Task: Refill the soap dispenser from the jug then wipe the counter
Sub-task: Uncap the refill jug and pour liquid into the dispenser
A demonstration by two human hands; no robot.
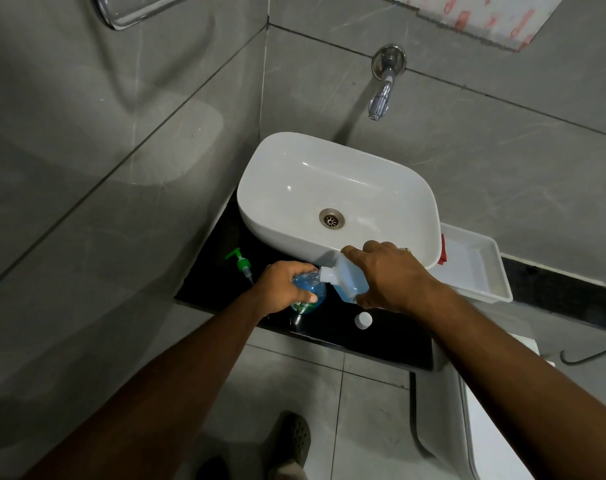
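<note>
My left hand (280,287) grips the clear soap dispenser bottle (310,294), which holds blue liquid and stands on the black counter (391,336). My right hand (388,275) holds the translucent jug (348,282) of blue soap, tilted left with its white threaded neck at the dispenser's mouth. The green pump head (241,263) lies on the counter to the left of the bottle. The jug's white cap (363,320) lies on the counter in front of my right hand.
A white basin (280,188) sits on the counter behind the bottles, under a chrome wall tap (381,98). A white tray (491,268) with something red at its left edge stands to the right. Grey tiled walls close in left and behind.
</note>
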